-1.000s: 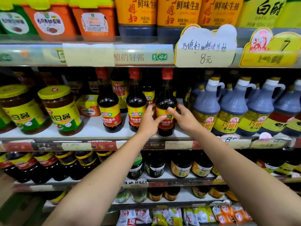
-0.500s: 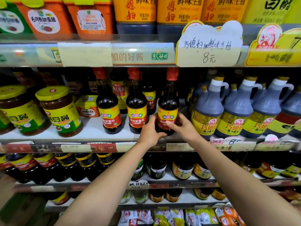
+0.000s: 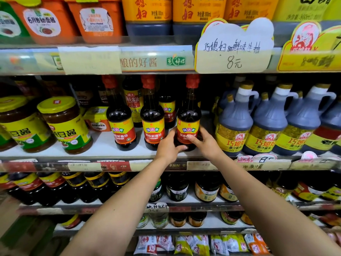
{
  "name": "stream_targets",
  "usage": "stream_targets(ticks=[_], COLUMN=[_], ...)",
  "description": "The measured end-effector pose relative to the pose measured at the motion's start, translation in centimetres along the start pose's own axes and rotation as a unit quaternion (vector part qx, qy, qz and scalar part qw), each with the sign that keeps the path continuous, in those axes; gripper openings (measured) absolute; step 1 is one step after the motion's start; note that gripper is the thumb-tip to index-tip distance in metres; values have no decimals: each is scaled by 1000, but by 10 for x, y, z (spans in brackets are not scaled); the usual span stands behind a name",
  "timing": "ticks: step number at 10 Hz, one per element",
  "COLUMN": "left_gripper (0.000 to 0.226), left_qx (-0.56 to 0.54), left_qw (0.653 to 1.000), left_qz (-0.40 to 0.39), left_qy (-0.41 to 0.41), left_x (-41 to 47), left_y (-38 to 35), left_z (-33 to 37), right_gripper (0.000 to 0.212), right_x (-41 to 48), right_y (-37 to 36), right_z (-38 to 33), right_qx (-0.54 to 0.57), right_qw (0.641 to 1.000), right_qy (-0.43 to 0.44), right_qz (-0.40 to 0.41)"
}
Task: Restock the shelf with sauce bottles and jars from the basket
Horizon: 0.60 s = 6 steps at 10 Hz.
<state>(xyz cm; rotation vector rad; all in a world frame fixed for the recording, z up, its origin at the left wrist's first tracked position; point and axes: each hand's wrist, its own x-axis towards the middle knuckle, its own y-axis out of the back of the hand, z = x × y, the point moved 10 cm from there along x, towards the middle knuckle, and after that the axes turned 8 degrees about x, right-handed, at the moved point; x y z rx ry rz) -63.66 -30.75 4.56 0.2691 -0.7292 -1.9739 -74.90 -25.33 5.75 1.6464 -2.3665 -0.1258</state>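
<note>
Looked straight into a crowded shop shelf [image 3: 103,145], with both bare arms stretched forward. Gripped one dark sauce bottle [image 3: 188,115], red-capped and wearing a yellow and red label, low on its body. Cupped the left hand [image 3: 167,146] round its left side, fingers [image 3: 181,147] curled across the bottom front. Pressed the right hand [image 3: 206,143] against its right side, thumb laid over the label's lower edge.

Held so low, probably, to steady a tall, narrow-necked bottle and to turn its label squarely outward. Stood upright near the shelf's front edge, base level with the bases of two matching bottles [image 3: 152,124] to the left. Appeared therefore to rest on the board, though with the very bottom partly hidden behind fingers. Sat third in that front row, spaced much like its neighbours, apparently to line up the same product.

Had grey handled jugs [image 3: 235,126] just beside it on the right, not touching either hand. Had yellow-lidded jars [image 3: 64,124] well apart on the left. Carried a handwritten price card [image 3: 234,47] on the rail above. Showed no basket anywhere in view.
</note>
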Motion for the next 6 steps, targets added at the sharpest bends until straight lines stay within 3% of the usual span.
stream_targets(ticks=[2,4,6], left_gripper=[61,38,25], left_qx=[-63,-32,-10], left_qw=[998,999,999], left_qz=[-10,-13,-12], left_qy=[5,-25,-43], left_x=[-16,-56,-95], left_y=[9,36,86], left_z=[3,-12,-31], right_gripper=[55,59,47], right_x=[-8,-34,-69], right_y=[4,8,-15], right_z=[-4,-18,-49], right_qx=[-65,-93,-150], right_qw=[997,991,972], right_qy=[16,38,57], right_qz=[26,86,169])
